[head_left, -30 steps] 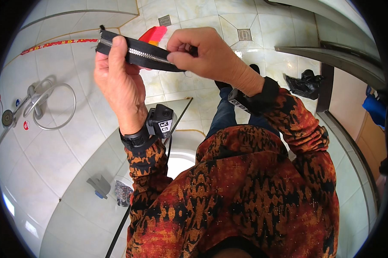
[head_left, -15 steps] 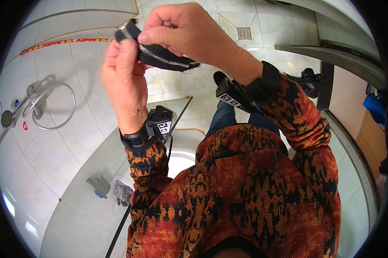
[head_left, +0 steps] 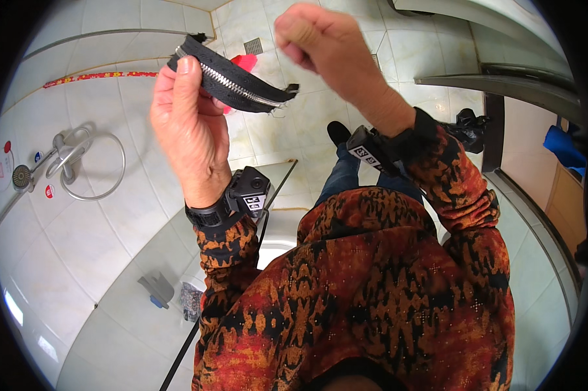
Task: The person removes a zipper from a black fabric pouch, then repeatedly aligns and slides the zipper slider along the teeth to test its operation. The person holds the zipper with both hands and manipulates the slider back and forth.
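My left hand point(head_left: 188, 120) pinches a short black zipper point(head_left: 232, 79) by its left end, thumb on top. Silvery metal teeth run along its dark fabric tape, and loose threads fray from the lower right edge. The zipper hangs out to the right, its far end free. Apart from it, up and to the right, my right hand point(head_left: 317, 42) is closed with curled fingers, slightly blurred; whether anything small is in them I cannot make out. A pinkish-red thing point(head_left: 245, 62) shows behind the zipper, partly hidden by it.
A shower head point(head_left: 22, 176) with a looped hose is on the tiled wall at left. Below my left arm is a glass panel point(head_left: 121, 326). A floor drain point(head_left: 253, 46) lies beyond the zipper. At right are a black bag point(head_left: 470, 127) and a dark-edged door point(head_left: 437, 81).
My right hand has let go of the zipper and moved up and to the right. My left hand keeps hold of it, and the row of teeth now shows more fully.
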{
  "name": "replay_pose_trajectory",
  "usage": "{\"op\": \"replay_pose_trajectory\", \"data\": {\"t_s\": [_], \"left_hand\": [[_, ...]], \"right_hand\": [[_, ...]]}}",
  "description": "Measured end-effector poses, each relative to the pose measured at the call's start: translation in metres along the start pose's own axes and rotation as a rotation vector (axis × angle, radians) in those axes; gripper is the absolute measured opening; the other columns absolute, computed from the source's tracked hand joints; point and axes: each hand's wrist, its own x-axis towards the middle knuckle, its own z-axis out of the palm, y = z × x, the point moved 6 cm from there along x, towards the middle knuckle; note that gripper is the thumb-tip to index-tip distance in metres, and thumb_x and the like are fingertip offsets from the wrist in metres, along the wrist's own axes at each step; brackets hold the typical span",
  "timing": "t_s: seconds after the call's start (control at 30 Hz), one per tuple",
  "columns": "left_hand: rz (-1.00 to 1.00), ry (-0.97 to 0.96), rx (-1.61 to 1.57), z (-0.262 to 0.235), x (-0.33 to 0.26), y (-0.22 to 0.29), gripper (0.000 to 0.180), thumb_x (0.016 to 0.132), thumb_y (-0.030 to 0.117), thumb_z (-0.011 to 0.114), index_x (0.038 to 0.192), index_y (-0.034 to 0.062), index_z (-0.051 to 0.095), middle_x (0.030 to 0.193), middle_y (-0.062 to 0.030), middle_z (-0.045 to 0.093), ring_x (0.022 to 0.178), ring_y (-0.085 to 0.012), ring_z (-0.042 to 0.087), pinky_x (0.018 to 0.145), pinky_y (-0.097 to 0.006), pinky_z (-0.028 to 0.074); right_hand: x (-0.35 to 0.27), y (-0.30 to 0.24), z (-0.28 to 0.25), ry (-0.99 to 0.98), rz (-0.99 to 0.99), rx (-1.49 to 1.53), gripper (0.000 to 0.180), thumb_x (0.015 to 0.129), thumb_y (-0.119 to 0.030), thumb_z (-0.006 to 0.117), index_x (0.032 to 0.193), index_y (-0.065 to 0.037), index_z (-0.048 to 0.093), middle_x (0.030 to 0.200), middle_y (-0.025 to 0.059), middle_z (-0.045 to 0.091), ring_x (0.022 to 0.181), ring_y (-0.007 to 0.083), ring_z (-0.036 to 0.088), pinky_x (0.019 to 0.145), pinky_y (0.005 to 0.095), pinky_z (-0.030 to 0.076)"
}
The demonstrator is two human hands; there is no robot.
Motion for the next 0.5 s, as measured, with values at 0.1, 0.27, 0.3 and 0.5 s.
{"op": "replay_pose_trajectory", "data": {"t_s": [0.1, 0.27, 0.3, 0.5], "left_hand": [[-0.032, -0.033, -0.006, 0.007, 0.001, -0.002, 0.012, 0.086, 0.014, 0.056, 0.083, 0.0031, 0.053, 0.072, -0.0043, 0.059, 0.055, -0.0086, 0.053, 0.044, -0.02, 0.042], [-0.093, -0.071, 0.036, 0.011, -0.002, -0.008, 0.016, 0.085, 0.018, 0.056, 0.083, 0.0032, 0.053, 0.069, -0.0033, 0.058, 0.051, -0.0077, 0.05, 0.044, -0.019, 0.04], [-0.119, -0.1, 0.044, 0.013, -0.003, -0.01, 0.016, 0.085, 0.019, 0.056, 0.083, 0.0033, 0.053, 0.069, -0.003, 0.057, 0.05, -0.0074, 0.049, 0.043, -0.018, 0.039], [-0.016, -0.048, 0.018, 0.012, -0.001, -0.013, 0.016, 0.085, 0.019, 0.056, 0.085, 0.0035, 0.053, 0.069, -0.0026, 0.057, 0.052, -0.007, 0.048, 0.045, -0.018, 0.038]], "right_hand": [[-0.003, -0.007, 0.021, -0.093, -0.016, 0.03, 0.024, 0.078, -0.023, 0.061, 0.068, -0.002, 0.059, 0.057, -0.0022, 0.051, 0.053, 0.0056, 0.045, 0.047, 0.0216, 0.036], [0.005, -0.027, 0.032, -0.152, -0.202, -0.17, 0.02, 0.073, -0.02, 0.063, 0.068, -0.001, 0.059, 0.054, 0.0002, 0.052, 0.051, 0.0074, 0.046, 0.048, 0.022, 0.037], [0.006, -0.026, 0.032, -0.165, -0.18, -0.162, 0.02, 0.073, -0.021, 0.063, 0.069, -0.001, 0.059, 0.054, 0.0005, 0.052, 0.052, 0.0075, 0.047, 0.048, 0.022, 0.038], [0.01, -0.006, 0.021, -0.006, 0.055, 0.041, 0.022, 0.077, -0.022, 0.058, 0.066, -0.003, 0.057, 0.054, -0.0003, 0.05, 0.05, 0.0061, 0.043, 0.045, 0.0207, 0.035]]}}
